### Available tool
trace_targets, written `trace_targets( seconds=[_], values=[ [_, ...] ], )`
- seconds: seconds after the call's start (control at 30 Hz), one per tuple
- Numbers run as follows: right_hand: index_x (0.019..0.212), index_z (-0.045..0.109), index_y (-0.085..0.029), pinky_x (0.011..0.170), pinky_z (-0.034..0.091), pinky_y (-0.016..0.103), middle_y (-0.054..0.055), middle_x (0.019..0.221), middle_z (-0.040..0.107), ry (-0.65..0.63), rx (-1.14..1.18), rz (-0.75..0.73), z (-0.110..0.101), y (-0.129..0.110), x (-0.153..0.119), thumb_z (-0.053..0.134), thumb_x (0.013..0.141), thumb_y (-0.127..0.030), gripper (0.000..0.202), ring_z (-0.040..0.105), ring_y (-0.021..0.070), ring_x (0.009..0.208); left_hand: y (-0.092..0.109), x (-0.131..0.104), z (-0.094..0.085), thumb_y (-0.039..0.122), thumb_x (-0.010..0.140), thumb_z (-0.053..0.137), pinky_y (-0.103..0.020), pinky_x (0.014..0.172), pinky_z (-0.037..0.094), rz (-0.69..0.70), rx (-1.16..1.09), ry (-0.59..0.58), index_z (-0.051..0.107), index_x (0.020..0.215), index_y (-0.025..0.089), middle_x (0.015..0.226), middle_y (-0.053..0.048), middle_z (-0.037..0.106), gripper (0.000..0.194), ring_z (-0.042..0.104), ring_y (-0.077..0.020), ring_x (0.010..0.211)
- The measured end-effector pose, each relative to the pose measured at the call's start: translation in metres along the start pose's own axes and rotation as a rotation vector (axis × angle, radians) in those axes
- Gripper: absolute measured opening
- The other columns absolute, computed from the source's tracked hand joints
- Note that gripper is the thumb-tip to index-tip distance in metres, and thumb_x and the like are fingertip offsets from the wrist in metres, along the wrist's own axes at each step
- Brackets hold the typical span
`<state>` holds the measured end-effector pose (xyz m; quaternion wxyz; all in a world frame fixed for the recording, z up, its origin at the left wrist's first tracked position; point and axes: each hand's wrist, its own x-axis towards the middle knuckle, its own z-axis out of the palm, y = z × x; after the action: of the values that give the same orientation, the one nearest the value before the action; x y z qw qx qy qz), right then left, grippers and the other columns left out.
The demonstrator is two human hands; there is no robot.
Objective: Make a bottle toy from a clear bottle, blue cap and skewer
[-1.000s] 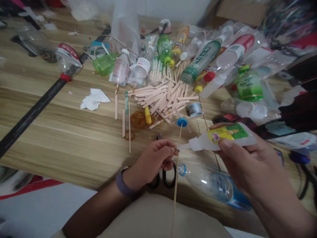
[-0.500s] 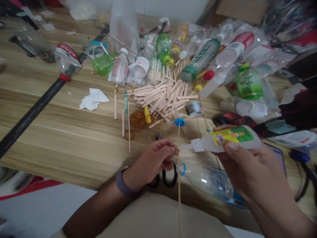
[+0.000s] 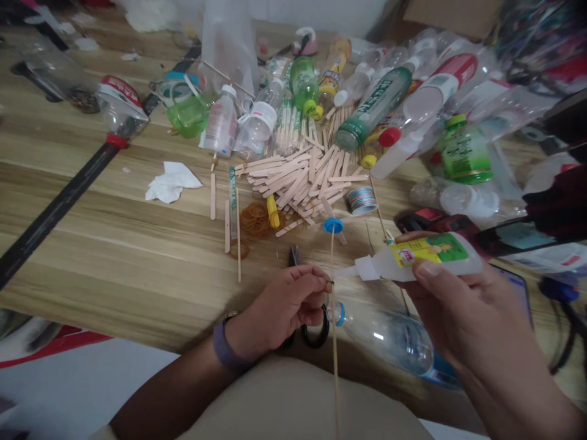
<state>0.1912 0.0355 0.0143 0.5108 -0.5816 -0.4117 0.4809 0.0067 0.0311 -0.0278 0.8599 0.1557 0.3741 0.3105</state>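
Note:
My right hand (image 3: pixel 454 293) is wrapped round a glue bottle (image 3: pixel 424 253) with a yellow-green label, tilted nearly level. Its thin nozzle points left and reaches the thin wooden stick (image 3: pixel 334 330), close to my left fingertips. My left hand (image 3: pixel 296 302) is closed in a pinch on a small dark wire-like piece (image 3: pixel 329 283) beside the stick. A blue bottle cap (image 3: pixel 333 226) is at the stick's far end. Under my left hand lie black-handled scissors (image 3: pixel 316 333), partly hidden. A clear plastic bottle (image 3: pixel 389 336) with a blue neck ring lies below the glue bottle.
Beyond my hands are a pile of popsicle sticks (image 3: pixel 293 177), rubber bands (image 3: pixel 257 221) and a thread spool (image 3: pixel 361 200). Many plastic bottles, including a green one (image 3: pixel 373 110), crowd the back. A crumpled tissue (image 3: pixel 172 181) and a long black strip (image 3: pixel 59 205) lie left.
The view has shifted slightly. My left hand has dropped a little and more of the scissor blades shows. The glue bottle stays at the stick in my right hand.

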Motion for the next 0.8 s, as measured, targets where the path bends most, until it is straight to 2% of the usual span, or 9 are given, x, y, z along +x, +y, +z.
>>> trace_targets(
  seconds=[0.17,0.3,0.5,0.67,0.8],
  values=[
    [0.088,0.079,-0.028,0.068,0.058,0.033,0.004,0.082,0.070,-0.004,-0.013,0.045,-0.005,0.005,-0.001,0.087,0.067,-0.043,0.027,0.067,0.0240,0.078,0.000,-0.002,-0.001,0.026,0.068,0.068,-0.020,0.047,0.022,-0.048,-0.039,-0.015,0.046,0.069,0.020,0.054,0.011,0.031,0.023,0.019,-0.0046,0.048],
    [0.089,0.078,-0.027,0.065,0.057,0.029,0.005,0.080,0.070,-0.012,-0.034,0.058,-0.005,0.003,-0.002,0.088,0.065,-0.046,0.032,0.066,0.0225,0.075,0.000,-0.004,-0.001,0.025,0.068,0.069,-0.020,0.046,0.020,-0.057,-0.066,-0.021,0.046,0.067,0.020,0.053,0.011,0.029,0.023,0.017,-0.0050,0.049],
    [0.088,0.077,-0.027,0.066,0.057,0.032,0.006,0.080,0.071,-0.013,-0.017,0.069,-0.005,-0.003,-0.005,0.087,0.065,-0.046,0.031,0.067,0.0242,0.075,0.000,-0.003,-0.001,0.025,0.069,0.068,-0.020,0.045,0.017,-0.063,-0.072,-0.047,0.044,0.064,0.021,0.051,0.012,0.026,0.025,0.015,-0.0056,0.049],
    [0.099,0.075,-0.028,0.050,0.048,0.022,0.004,0.074,0.068,-0.063,-0.175,0.009,-0.015,-0.002,-0.009,0.083,0.072,-0.050,0.037,0.059,0.0171,0.062,-0.001,-0.002,-0.002,0.027,0.071,0.068,-0.020,0.045,0.017,-0.064,-0.057,-0.062,0.044,0.066,0.021,0.051,0.012,0.024,0.025,0.014,-0.0057,0.048],
    [0.098,0.075,-0.033,0.055,0.049,0.015,0.000,0.078,0.070,0.000,-0.262,-0.089,-0.018,-0.004,-0.011,0.084,0.072,-0.050,0.033,0.063,0.0135,0.064,-0.001,-0.002,-0.003,0.027,0.072,0.069,-0.020,0.046,0.019,-0.075,-0.055,-0.077,0.045,0.067,0.021,0.051,0.012,0.025,0.025,0.014,-0.0056,0.048]
  ],
)
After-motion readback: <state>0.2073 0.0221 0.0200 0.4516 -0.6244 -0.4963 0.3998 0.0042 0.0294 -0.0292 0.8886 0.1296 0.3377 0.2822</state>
